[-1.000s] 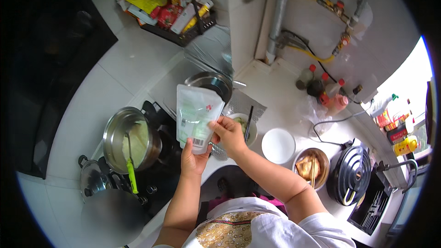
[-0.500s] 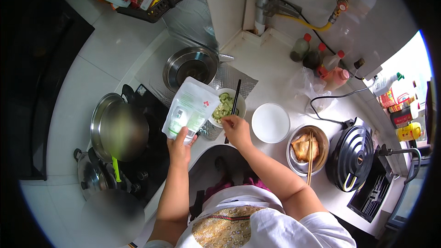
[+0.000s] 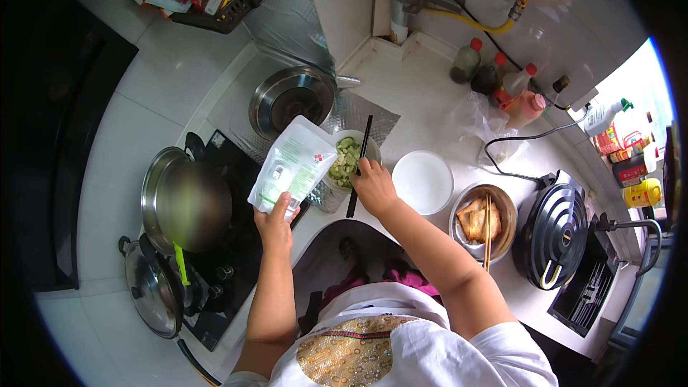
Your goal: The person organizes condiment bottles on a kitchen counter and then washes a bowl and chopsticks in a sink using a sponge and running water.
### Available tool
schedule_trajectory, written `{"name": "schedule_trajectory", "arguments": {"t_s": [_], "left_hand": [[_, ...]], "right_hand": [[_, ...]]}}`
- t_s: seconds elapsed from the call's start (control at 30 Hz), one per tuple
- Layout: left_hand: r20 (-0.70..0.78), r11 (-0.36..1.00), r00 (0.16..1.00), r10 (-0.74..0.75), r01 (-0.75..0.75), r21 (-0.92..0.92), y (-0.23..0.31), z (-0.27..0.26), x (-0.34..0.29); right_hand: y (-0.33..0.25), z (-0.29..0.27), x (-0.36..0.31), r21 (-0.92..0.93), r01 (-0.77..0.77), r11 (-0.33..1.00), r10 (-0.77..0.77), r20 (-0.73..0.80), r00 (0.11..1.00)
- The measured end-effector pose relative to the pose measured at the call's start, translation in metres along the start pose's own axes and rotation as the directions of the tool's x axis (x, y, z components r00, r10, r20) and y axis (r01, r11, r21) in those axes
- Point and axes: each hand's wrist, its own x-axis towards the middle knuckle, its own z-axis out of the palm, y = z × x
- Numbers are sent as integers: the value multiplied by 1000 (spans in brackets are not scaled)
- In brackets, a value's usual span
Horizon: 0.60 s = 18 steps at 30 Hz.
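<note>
My left hand (image 3: 276, 226) grips the lower edge of a white pouch with green print (image 3: 294, 165), tilted beside a white bowl (image 3: 376, 149) of chopped green vegetables (image 3: 345, 159). Black chopsticks (image 3: 366, 132) lie across this bowl, their lower ends sticking out past its near side. Over the bowl's right side, my right hand (image 3: 375, 188) has its fingers bent together, touching or just above the chopsticks. Its fingertips are partly hidden, and I cannot make out what they hold. A plain white bowl (image 3: 423, 183) stands to the right.
On the left, a steel pot (image 3: 150, 197) with blurred contents sits on the black stove, near a glass lid (image 3: 154, 287). Behind the pouch is a steel basin (image 3: 261, 111). Rightward are a metal bowl of browned food (image 3: 479, 221), a black electric pan (image 3: 555, 236) and several bottles (image 3: 494, 75).
My right hand has shifted slightly away from me and to the right, along the chopsticks. The pouch stays in my left hand, tipped a little more toward the bowl. The whole view has shifted slightly.
</note>
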Motion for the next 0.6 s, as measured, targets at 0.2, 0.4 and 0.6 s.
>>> {"name": "schedule_trajectory", "arguments": {"t_s": [0.2,0.4,0.6], "left_hand": [[-33,996,997,72,-70,56,0,1,-3],[-16,983,986,167,-165,83,-9,-6,3],[-15,987,988,153,-152,46,-8,-2,1]], "right_hand": [[3,3,-4,64,24,998,-23,-27,999],[3,0,-3,74,42,996,-41,-7,999],[6,4,-4,73,51,996,-51,1,999]]}}
